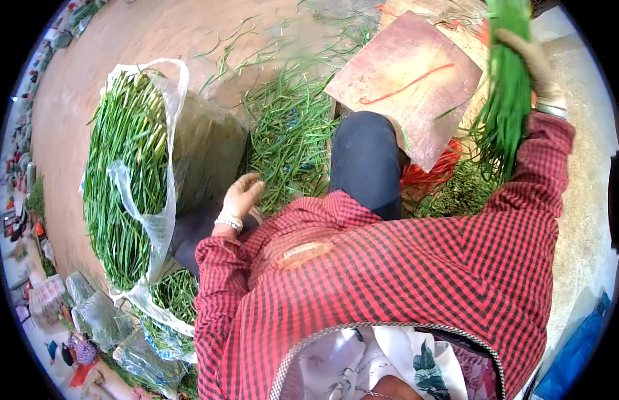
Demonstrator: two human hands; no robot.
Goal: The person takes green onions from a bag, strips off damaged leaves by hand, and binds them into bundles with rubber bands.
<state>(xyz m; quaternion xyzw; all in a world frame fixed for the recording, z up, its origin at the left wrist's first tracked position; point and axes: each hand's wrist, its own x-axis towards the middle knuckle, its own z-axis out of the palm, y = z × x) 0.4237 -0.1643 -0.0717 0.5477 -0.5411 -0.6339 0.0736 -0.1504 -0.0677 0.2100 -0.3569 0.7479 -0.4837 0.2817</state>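
Broadly, the red-and-black checked long-sleeved shirt (389, 273) fills the lower middle of the view. To its left, a tall mass of packed green stalks (123, 173) stands in a translucent white plastic bag (169, 193). Loose green stalks (289, 137) lie scattered on the brown ground (143, 33) between that bag and a square, pale pinkish board (416, 53). Beyond the board's right edge, the right hand (533, 63) holds up a long, bright green bunch of leafy stalks (509, 87), its fingers clamped around it. The left hand (244, 195) hangs near the bag with nothing in it, fingers loosely bent and close together. Smallest, a thin red strip (408, 86) lies slantwise across the board
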